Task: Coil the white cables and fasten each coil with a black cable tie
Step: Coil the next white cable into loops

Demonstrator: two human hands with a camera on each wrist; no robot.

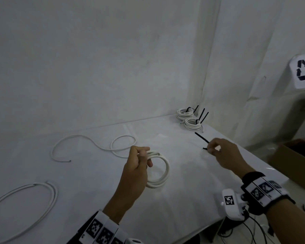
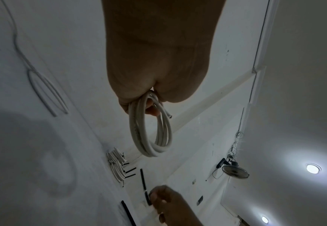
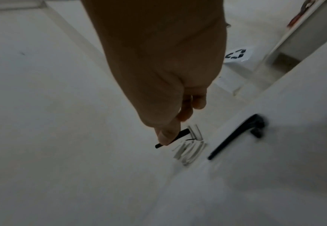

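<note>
Left hand (image 1: 136,166) has its grip curled round the top of a coiled white cable (image 1: 158,170), lifted above the desk (image 1: 88,187). Right hand (image 1: 222,154) pinches a black cable tie (image 1: 202,137) between thumb and fingertips; tie points toward 11 o'clock. Head view: hands well apart, coil at centre, tie at 3 o'clock of it. Two finished coils (image 1: 188,118) with black tie tails sit at the desk's far corner, 1 o'clock. One loose cable (image 1: 95,147) sprawls at 10 o'clock, another loose loop (image 1: 30,206) at 8 o'clock. Cardboard box (image 1: 292,162) off the desk's right edge; recycling sign (image 1: 303,71) above it.

Left wrist view: coil (image 2: 150,130) hangs from the fingers, one cut end sticking out just beside the fingertips. Right hand (image 2: 170,203) at 6 o'clock, gripping the tie (image 2: 144,183). Finished coils (image 2: 117,165) at 7 o'clock of the hanging coil.

Right wrist view: thumb and finger clamp the tie (image 3: 182,133); frame blurred. Finished coils (image 3: 189,148) just beyond. A second black tie (image 3: 234,137) lies on the desk at 3 o'clock.
</note>
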